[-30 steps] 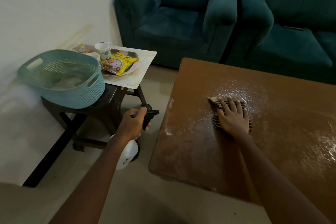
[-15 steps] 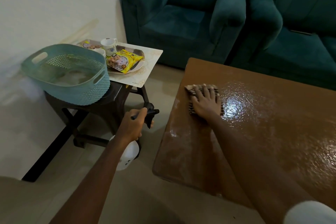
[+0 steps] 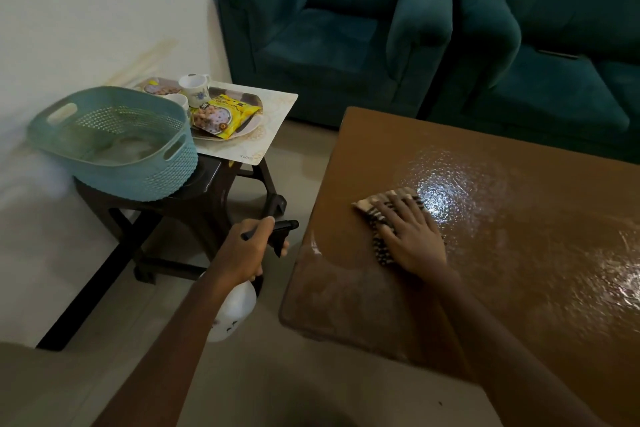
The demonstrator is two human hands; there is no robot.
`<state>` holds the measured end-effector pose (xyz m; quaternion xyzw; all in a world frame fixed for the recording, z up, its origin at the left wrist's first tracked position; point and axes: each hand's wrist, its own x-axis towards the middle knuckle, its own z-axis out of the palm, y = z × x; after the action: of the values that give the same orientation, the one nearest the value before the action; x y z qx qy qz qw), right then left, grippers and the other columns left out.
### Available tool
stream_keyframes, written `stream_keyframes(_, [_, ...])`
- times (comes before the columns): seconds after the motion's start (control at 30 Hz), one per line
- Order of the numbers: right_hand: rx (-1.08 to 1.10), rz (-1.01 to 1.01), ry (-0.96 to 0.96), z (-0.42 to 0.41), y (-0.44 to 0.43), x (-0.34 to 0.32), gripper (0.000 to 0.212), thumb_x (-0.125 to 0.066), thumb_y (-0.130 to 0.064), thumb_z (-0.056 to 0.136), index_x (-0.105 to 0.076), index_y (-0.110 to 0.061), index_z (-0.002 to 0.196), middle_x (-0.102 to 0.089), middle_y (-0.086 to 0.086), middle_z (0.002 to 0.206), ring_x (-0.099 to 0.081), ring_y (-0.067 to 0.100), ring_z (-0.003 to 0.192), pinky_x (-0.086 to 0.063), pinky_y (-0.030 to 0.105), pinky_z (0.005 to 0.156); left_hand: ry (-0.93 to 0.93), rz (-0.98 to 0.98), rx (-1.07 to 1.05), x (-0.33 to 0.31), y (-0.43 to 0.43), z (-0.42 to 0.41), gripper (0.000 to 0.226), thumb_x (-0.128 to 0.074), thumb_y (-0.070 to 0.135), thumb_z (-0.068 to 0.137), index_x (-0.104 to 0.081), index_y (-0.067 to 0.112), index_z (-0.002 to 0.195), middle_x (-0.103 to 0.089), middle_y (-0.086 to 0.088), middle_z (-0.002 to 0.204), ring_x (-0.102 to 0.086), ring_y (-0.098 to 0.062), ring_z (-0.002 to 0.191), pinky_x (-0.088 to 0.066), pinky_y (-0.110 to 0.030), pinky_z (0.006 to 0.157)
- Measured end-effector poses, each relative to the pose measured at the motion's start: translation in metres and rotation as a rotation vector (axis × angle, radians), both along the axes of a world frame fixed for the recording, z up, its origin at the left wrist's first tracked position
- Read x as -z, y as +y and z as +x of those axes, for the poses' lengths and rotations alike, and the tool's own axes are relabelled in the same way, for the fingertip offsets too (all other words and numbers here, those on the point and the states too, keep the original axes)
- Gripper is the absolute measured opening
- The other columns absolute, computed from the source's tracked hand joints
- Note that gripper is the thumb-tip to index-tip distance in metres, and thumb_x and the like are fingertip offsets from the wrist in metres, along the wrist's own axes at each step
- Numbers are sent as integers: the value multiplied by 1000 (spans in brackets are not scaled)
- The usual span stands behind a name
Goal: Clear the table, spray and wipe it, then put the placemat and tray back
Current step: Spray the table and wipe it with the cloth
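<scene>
- The brown table fills the right of the scene, with teal sofas beyond its far edge. Its top is bare and shines wet, brightest in the patch just right of the cloth and again toward the right edge.
- The right hand lies flat, fingers spread, pressing a striped cloth onto the table near its left edge. It is not curled around the cloth, so a quick stroke could leave the cloth bunched or slide it over the edge.
- The near-left corner looks duller and streaked. My judgement is that it could be left half wiped while the wet areas on the right dry into marks.
- The left hand is closed around the neck of a white spray bottle, held low over the floor just left of the table. A bumped trigger would wet the tiles, and a loosened hold would drop it.
- The placemat sits on a dark stool at far left, overhanging its right side. The tray on it carries a yellow snack packet and a mug; a teal basket crowds the stool.
- Pulling the placemat out carelessly could tip the tray's load.
</scene>
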<state>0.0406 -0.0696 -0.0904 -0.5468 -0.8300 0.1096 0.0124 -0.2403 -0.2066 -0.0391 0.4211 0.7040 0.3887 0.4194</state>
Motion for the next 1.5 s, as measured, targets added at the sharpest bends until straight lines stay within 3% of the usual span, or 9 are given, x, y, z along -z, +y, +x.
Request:
stream_keyframes(0.17, [184, -31, -3, 31, -10, 0, 55, -20, -52, 102, -5, -49, 154, 5, -13, 166, 13, 11, 151, 6, 41, 122, 17, -29, 51, -3, -11, 9, 55, -34, 45, 102, -73, 12, 82, -73, -12, 79, -49, -21, 46, -38, -28, 44])
stream_keyframes(0.57, [280, -29, 26, 40, -39, 2, 53, -24, -50, 103, -7, -51, 153, 3, -14, 165, 11, 11, 152, 5, 42, 121, -14, 5, 52, 14, -43, 1, 51, -38, 28, 106, -71, 5, 75, -70, -8, 67, -47, -5, 40, -33, -20, 39])
stream_keyframes(0.7, [306, -37, 20, 35, -40, 2, 52, -24, -48, 103, -8, -52, 152, 1, -13, 166, 9, 11, 152, 4, 43, 121, -12, 26, 92, 27, -51, -10, 52, -41, 34, 104, -70, 5, 73, -70, -10, 65, -59, -13, 49, -40, -22, 47])
stream_keyframes(0.77, [301, -40, 10, 35, -40, 1, 52, -24, -47, 104, -9, -51, 153, 1, -13, 166, 10, 11, 152, 4, 43, 122, -15, 32, 101, 33, -57, -9, 54, -42, 41, 99, -69, 5, 71, -68, -10, 62, -62, -17, 54, -43, -24, 53])
stream_keyframes(0.9, [290, -36, 9, 35, -41, 2, 52, -24, -48, 104, -7, -50, 153, 3, -13, 166, 11, 12, 152, 4, 43, 122, -26, 45, 98, 32, -65, -5, 49, -40, 22, 106, -71, 5, 72, -67, -2, 61, -53, -2, 44, -36, -17, 47])
stream_keyframes(1.0, [277, -50, 9, 36, -40, 3, 53, -22, -50, 103, -4, -50, 153, 6, -13, 165, 12, 13, 151, 5, 44, 122, -28, 74, 50, 30, -72, 3, 50, -40, 20, 106, -72, 22, 67, -62, -1, 54, -46, -3, 40, -35, -19, 44])
stream_keyframes(1.13, [256, -52, 3, 35, -41, 3, 54, -19, -52, 102, -3, -50, 154, 7, -12, 166, 13, 14, 151, 6, 43, 122, 6, 75, 33, 27, -76, 16, 51, -38, 18, 106, -67, 3, 67, -64, -18, 60, -49, -4, 39, -36, -15, 43])
stream_keyframes(1.33, [173, -70, 8, 44, -54, 1, 54, -20, -54, 103, -1, -50, 153, 8, -12, 165, 14, 15, 151, 7, 44, 121, -28, 135, -94, 14, -98, 54, 50, -35, 12, 106, -64, 6, 65, -60, 5, 46, -52, -1, 38, -36, -15, 42])
stream_keyframes(1.5, [82, -55, -17, 54, -61, -1, 54, -19, -53, 103, -1, -48, 154, 8, -12, 165, 14, 14, 151, 6, 44, 122, -14, 134, -155, 11, -103, 69, 52, -37, 17, 107, -63, 3, 64, -57, 1, 44, -47, -4, 34, -35, -14, 40])
